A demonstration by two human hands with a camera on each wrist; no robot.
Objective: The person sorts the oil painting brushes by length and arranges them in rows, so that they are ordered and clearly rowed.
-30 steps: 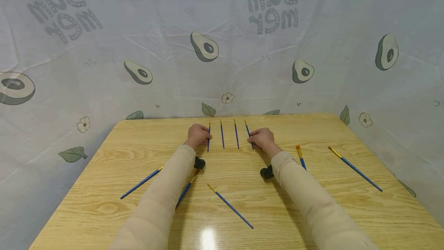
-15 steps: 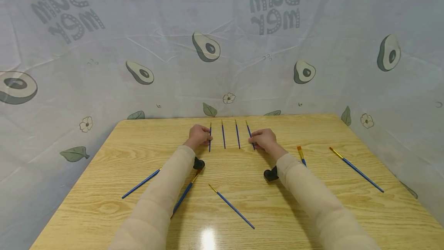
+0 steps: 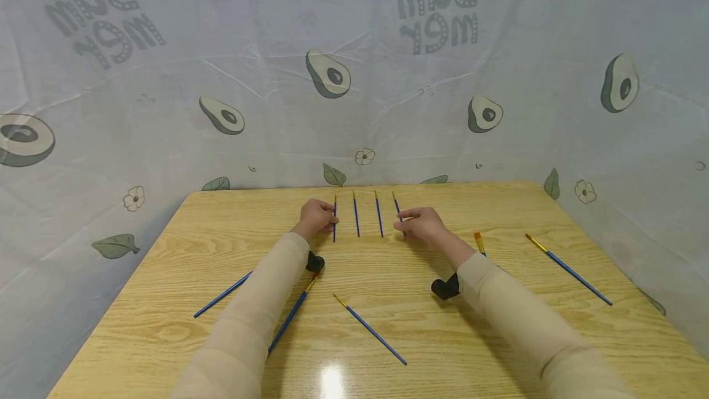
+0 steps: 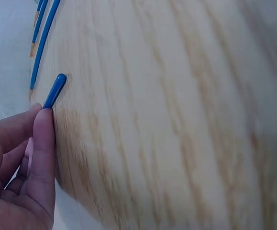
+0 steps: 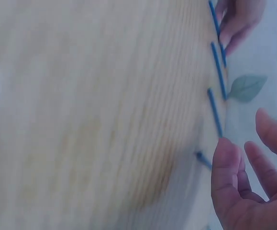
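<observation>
Several thin blue-handled paintbrushes stand in a row near the table's far edge, lying flat with gold ferrules pointing away. My left hand pinches the leftmost paintbrush between thumb and fingers; its rounded handle end sticks out in the left wrist view. Two middle paintbrushes, one left and one right, lie untouched. Beside the rightmost paintbrush, my right hand has its thumb and fingers spread apart. In the right wrist view that hand partly hides the brush, whose handle end shows.
Nearer on the wooden table lie larger paintbrushes: one at left, one partly under the left sleeve, one in front, one partly behind the right sleeve, one at right. A printed curtain hangs behind.
My right hand has let go of the rightmost paintbrush and its fingers have parted; the right wrist and forearm have shifted right and nearer. The left hand stays on its brush.
</observation>
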